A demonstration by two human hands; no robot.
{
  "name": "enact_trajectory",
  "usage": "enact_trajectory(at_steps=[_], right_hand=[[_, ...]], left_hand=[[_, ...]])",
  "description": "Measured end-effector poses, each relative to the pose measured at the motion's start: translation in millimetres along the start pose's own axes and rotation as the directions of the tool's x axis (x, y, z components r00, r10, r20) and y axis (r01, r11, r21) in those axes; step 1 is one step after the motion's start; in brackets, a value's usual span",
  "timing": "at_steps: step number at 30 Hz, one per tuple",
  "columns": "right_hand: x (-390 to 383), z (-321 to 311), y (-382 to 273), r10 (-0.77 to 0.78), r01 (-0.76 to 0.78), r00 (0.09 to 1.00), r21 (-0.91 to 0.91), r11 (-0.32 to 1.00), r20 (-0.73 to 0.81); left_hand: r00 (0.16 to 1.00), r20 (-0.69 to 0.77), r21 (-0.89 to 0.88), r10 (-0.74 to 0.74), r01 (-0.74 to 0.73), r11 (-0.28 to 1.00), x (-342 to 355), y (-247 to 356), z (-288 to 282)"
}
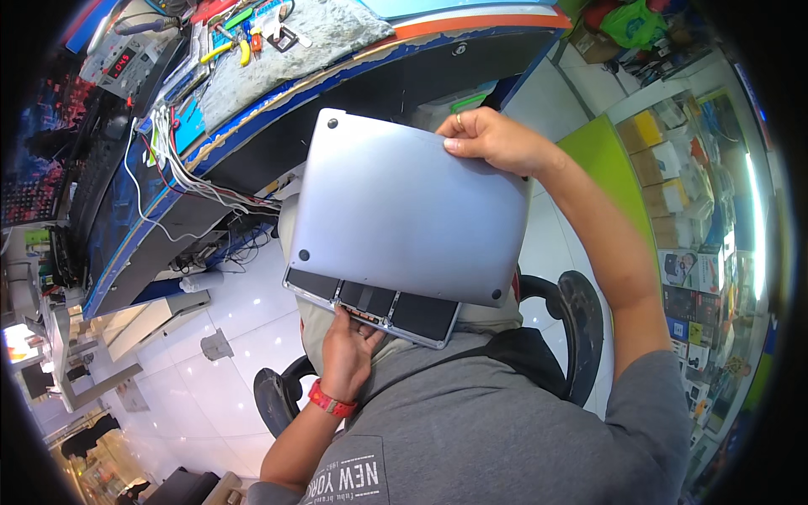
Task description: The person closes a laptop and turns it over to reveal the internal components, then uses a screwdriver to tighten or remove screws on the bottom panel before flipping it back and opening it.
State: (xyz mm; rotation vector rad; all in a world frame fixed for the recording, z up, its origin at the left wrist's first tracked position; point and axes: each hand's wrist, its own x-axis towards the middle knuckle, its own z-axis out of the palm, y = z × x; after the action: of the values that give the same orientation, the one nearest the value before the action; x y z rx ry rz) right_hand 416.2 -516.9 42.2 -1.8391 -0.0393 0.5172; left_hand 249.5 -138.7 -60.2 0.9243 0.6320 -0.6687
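Observation:
A grey metal laptop bottom cover (404, 206) with dark round rubber feet at its corners lies tilted over my lap. My right hand (492, 143) pinches its far right edge between thumb and fingers. Beneath it, the opened laptop body (425, 318) sticks out on the near side, showing black battery cells and small circuit parts. My left hand (347, 347) grips the near edge of that body, its fingers partly hidden. The cover hides most of the body, and whether the two touch I cannot tell.
Ahead stands a blue-edged workbench (337, 71) with pliers (244, 52) and other tools on a grey mat. White cables (172, 172) hang off its left side. Chair armrests (581, 328) flank me. A glass display case (699, 252) with boxed goods stands to the right.

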Motion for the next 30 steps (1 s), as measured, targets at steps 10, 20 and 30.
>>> enact_trajectory(at_steps=[10,20,30], right_hand=[[-46.7,-22.8,59.3,0.114,-0.084,0.984,0.213,0.974,-0.134],[-69.0,-26.2,79.0,0.184,-0.143,0.973,0.264,0.954,-0.138],[-31.4,-2.5,55.3,0.165,-0.155,0.984,0.136,0.979,-0.065]], left_hand=[[0.660,0.214,0.843,0.720,-0.498,0.206,13.3,112.9,-9.2],[0.969,0.037,0.973,0.246,-0.091,0.210,88.9,153.3,-31.3],[0.899,-0.046,0.998,0.435,0.023,0.059,26.7,82.6,-47.5]])
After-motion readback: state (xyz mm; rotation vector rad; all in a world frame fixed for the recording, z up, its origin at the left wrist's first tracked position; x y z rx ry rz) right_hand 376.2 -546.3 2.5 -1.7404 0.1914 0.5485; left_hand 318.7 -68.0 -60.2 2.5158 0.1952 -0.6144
